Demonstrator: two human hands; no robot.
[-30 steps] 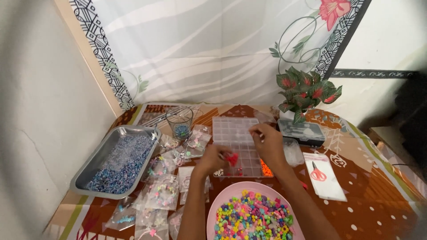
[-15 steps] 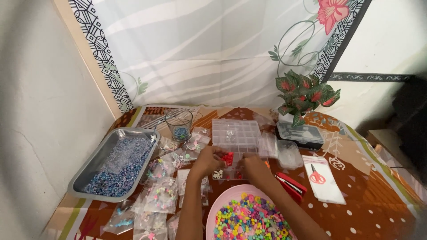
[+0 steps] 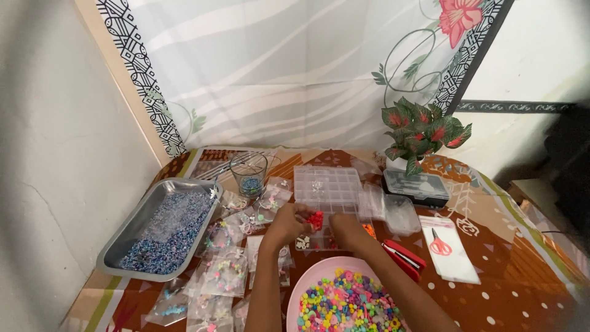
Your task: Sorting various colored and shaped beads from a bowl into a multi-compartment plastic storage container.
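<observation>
I see the compartment box lying near the middle of the bench, with my left hand and right hand over its near end. The bowl of beads sits at the near edge, just before both hands. The metal tray lies toward the left edge, and small packets lie spread between it and the box. The glass stands behind those packets, left of the box's far end. The potted plant stands at the far edge, right of the box, with a lidded case just before it. The scissors lie on a sheet toward the right edge.
</observation>
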